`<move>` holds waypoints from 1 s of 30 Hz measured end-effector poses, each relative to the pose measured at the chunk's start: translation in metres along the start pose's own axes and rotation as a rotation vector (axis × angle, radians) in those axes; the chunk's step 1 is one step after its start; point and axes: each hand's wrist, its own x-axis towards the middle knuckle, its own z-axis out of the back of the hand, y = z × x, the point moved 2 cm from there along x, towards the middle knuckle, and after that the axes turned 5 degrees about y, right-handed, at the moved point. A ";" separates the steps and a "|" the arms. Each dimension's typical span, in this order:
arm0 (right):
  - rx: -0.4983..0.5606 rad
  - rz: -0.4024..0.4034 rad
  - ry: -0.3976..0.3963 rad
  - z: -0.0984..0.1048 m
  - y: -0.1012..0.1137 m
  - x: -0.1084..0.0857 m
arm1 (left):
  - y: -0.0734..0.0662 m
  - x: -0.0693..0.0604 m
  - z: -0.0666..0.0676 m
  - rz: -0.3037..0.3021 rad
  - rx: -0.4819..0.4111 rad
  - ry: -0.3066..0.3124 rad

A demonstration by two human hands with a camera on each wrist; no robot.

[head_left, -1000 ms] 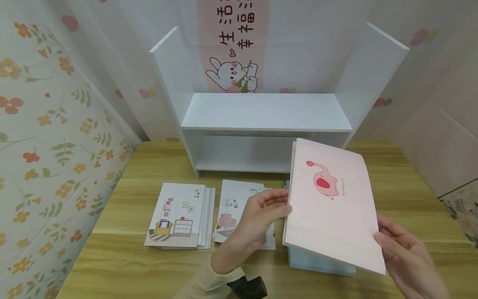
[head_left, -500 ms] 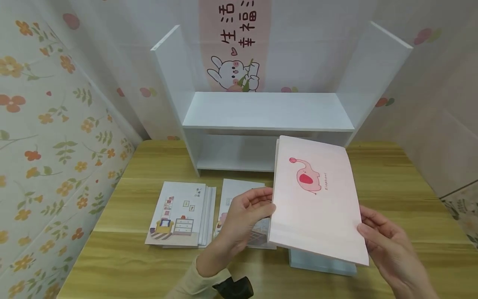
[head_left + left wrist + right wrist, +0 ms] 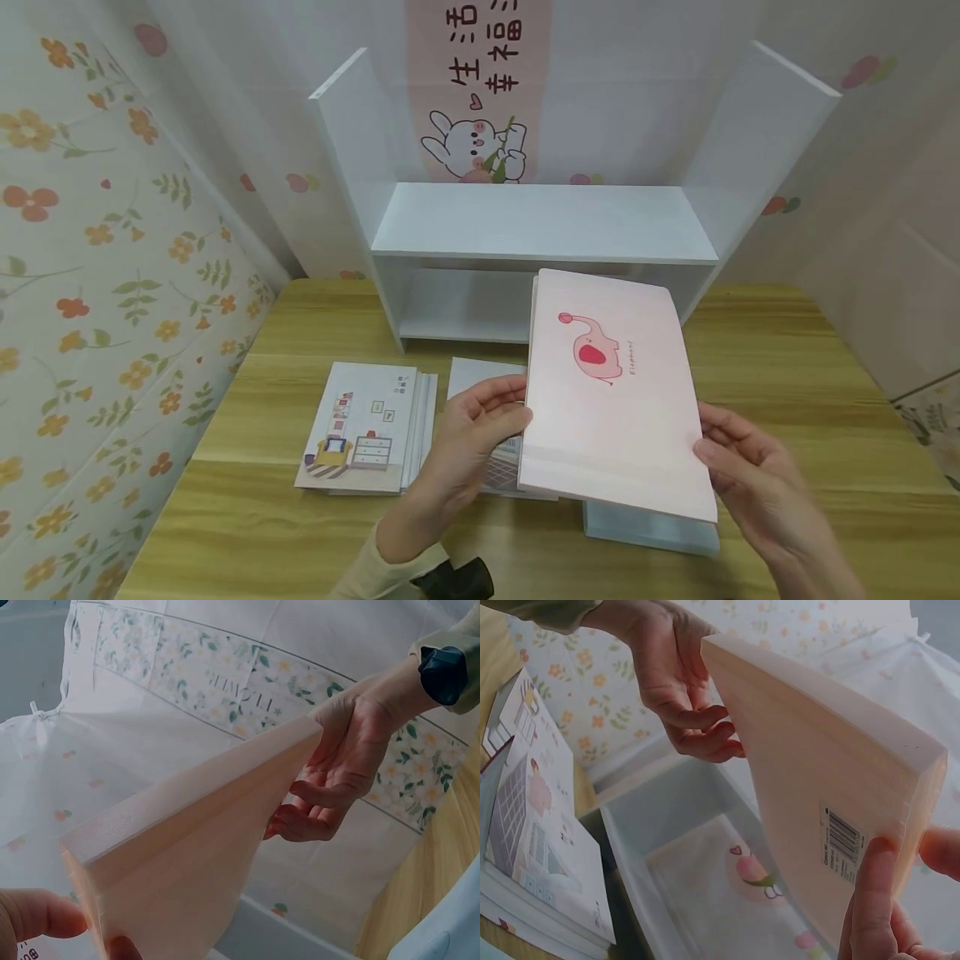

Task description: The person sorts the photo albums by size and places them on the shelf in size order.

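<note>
Left hand (image 3: 472,442): bare, five-fingered. Left sleeve (image 3: 390,568): pale cream, plain fabric, cuff at the lower forearm. Left wrist unit (image 3: 455,581): black, compact, angular outline.
Right hand (image 3: 750,471): bare. Right sleeve (image 3: 466,652): plain, light yellowish-green in the dim left wrist view, cuff softly creased. Right wrist unit (image 3: 444,675): blue-black, blocky, rounded corners, seated against the cuff edge. Markings: none legible.

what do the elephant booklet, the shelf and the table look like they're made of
Elephant booklet: probably paper with a card cover; thin, flat, and matte, with no sharp glare on the pink.

Shelf: perhaps painted or laminated board; smooth white, flat panels with straight edges.

Table: wood or wood-look laminate; yellow-brown grain streaks show, but the pictures don't settle which.
</note>
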 end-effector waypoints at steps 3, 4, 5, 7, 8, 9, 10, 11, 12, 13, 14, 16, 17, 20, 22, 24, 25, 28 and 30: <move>0.013 0.013 0.026 -0.003 -0.001 0.004 | 0.000 -0.001 0.004 -0.005 -0.003 -0.008; 0.016 0.015 0.030 -0.004 -0.001 0.006 | 0.000 -0.001 0.005 -0.005 -0.005 -0.011; 0.015 0.016 0.034 -0.005 -0.001 0.008 | 0.000 -0.002 0.007 -0.005 -0.006 -0.014; 0.003 0.007 0.037 -0.007 -0.002 0.011 | 0.000 -0.003 0.010 -0.006 -0.008 -0.019; -0.003 -0.001 0.034 -0.008 -0.002 0.012 | 0.000 -0.003 0.011 -0.003 -0.008 -0.025; -0.004 -0.013 0.029 -0.008 -0.003 0.013 | -0.001 -0.004 0.013 -0.002 -0.003 -0.031; -0.007 -0.024 0.026 -0.009 -0.003 0.014 | -0.001 -0.005 0.014 -0.002 -0.001 -0.035; -0.012 -0.035 0.023 -0.010 -0.004 0.016 | -0.002 -0.005 0.015 -0.001 0.001 -0.039; -0.014 -0.046 0.022 -0.011 -0.004 0.017 | -0.002 -0.006 0.016 0.001 0.002 -0.043; -0.022 -0.054 0.017 -0.012 -0.005 0.017 | -0.003 -0.006 0.018 0.005 0.001 -0.048; -0.027 -0.058 0.019 -0.013 -0.006 0.018 | -0.003 -0.007 0.019 0.009 0.001 -0.054; -0.034 -0.065 0.031 -0.015 -0.007 0.021 | -0.004 -0.008 0.021 0.017 -0.003 -0.067; -0.038 -0.065 0.037 -0.016 -0.008 0.022 | -0.005 -0.009 0.022 0.020 -0.003 -0.075; -0.052 -0.065 0.055 -0.020 -0.010 0.026 | -0.006 -0.011 0.027 0.025 0.000 -0.096; -0.059 -0.068 0.059 -0.023 -0.012 0.028 | -0.007 -0.012 0.030 0.023 0.004 -0.110; -0.063 -0.070 0.068 -0.026 -0.013 0.031 | -0.008 -0.013 0.033 0.020 0.011 -0.117; -0.065 -0.071 0.076 -0.027 -0.014 0.032 | -0.008 -0.014 0.035 0.019 0.014 -0.120; -0.073 -0.082 0.087 -0.030 -0.016 0.036 | -0.009 -0.017 0.039 0.014 0.021 -0.131; -0.077 -0.094 0.093 -0.033 -0.018 0.038 | -0.010 -0.018 0.042 0.008 0.018 -0.136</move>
